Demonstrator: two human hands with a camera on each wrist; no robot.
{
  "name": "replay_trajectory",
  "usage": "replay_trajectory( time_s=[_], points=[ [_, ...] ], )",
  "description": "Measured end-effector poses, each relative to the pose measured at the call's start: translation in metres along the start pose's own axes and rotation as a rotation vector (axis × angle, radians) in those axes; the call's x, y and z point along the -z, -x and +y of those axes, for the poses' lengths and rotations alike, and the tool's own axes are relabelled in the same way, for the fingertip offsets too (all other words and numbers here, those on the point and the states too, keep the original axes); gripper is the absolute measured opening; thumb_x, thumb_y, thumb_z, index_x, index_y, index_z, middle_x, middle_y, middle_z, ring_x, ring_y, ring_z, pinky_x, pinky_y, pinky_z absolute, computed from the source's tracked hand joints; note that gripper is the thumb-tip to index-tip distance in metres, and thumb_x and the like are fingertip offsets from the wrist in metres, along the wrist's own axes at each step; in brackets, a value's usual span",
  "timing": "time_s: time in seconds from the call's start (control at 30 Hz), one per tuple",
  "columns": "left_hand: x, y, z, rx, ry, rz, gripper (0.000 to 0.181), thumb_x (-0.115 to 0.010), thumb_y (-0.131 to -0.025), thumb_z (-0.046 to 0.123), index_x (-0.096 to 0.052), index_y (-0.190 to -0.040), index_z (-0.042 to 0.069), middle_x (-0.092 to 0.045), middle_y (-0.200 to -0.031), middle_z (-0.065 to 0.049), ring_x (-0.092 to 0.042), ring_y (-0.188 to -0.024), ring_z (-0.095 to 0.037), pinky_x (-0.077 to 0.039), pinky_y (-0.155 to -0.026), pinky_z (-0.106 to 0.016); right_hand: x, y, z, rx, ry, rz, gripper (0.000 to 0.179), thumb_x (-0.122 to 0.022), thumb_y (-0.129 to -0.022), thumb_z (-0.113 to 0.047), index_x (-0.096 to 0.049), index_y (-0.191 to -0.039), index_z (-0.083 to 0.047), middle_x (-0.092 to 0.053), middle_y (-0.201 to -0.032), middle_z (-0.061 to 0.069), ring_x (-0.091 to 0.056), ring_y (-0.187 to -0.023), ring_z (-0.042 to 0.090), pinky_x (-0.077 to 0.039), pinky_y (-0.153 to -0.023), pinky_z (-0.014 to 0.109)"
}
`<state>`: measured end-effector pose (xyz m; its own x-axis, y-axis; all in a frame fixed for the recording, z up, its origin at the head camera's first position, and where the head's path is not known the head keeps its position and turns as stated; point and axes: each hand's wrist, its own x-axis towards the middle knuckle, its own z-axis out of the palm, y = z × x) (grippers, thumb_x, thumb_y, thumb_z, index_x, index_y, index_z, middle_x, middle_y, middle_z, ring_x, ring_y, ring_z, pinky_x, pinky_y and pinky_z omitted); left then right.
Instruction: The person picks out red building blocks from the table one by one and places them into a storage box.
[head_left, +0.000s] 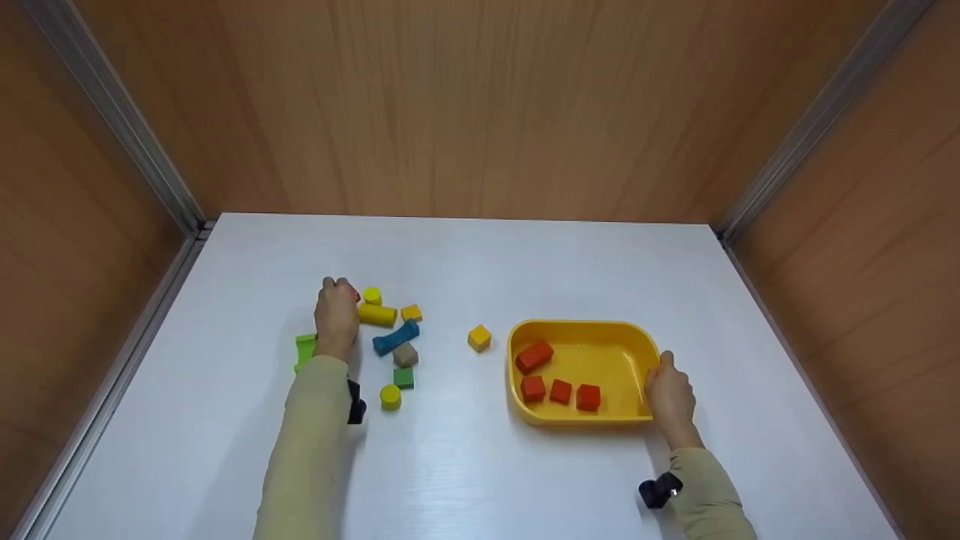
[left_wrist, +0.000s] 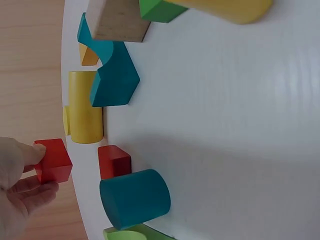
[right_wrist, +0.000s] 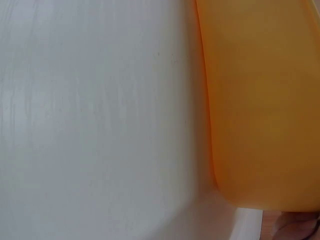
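My left hand [head_left: 336, 319] pinches a red cube [left_wrist: 54, 161] between thumb and fingers, above the far left of the table. Below it in the left wrist view lie another red block [left_wrist: 114, 161], a teal cylinder [left_wrist: 135, 199] and a yellow cylinder [left_wrist: 86, 107]. At the right, my right hand [head_left: 670, 394] grips the right rim of a yellow plastic tray [head_left: 615, 367]. Several red blocks [head_left: 589, 397] lie inside, mostly along its left and front. The right wrist view mainly has the tray's outer wall [right_wrist: 265, 115], with the fingers mostly hidden.
Near the left hand lie a blue notched block [head_left: 396, 338], a plain wood block [head_left: 406, 355], a green block [head_left: 403, 377], a yellow round block [head_left: 390, 397] and a light green piece [head_left: 304, 349]. One yellow cube [head_left: 479, 337] sits left of the tray. Wooden panels enclose the table.
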<state>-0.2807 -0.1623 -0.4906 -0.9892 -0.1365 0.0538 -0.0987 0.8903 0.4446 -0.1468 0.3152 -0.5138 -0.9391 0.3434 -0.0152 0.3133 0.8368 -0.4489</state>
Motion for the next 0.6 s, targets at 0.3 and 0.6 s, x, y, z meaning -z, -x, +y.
replay_trajectory(
  time_s=[0.3,0.6],
  points=[
    [0.007,0.007,0.009,-0.012,0.092,0.024,0.034,-0.050,-0.089,0.004,-0.044,-0.120,-0.008,-0.041,-0.111,-0.024,-0.048,-0.098,-0.034,-0.039,-0.091,-0.041,0.000,-0.001,-0.001,-0.003,-0.004,-0.010,0.017,-0.038,-0.092,-0.011,-0.034,-0.103,0.001,-0.050,-0.065,0.014,-0.045,-0.050,0.022,-0.036,-0.041,0.031],
    [0.007,0.020,0.027,-0.109,0.180,0.101,0.035,-0.054,-0.088,0.009,-0.047,-0.118,-0.006,-0.044,-0.110,-0.022,-0.050,-0.098,-0.033,-0.040,-0.090,-0.039,-0.003,0.000,0.000,0.037,0.011,0.038,0.013,-0.041,-0.090,-0.008,-0.035,-0.097,0.001,-0.050,-0.062,0.014,-0.047,-0.048,0.023,-0.036,-0.037,0.031]
  ],
)
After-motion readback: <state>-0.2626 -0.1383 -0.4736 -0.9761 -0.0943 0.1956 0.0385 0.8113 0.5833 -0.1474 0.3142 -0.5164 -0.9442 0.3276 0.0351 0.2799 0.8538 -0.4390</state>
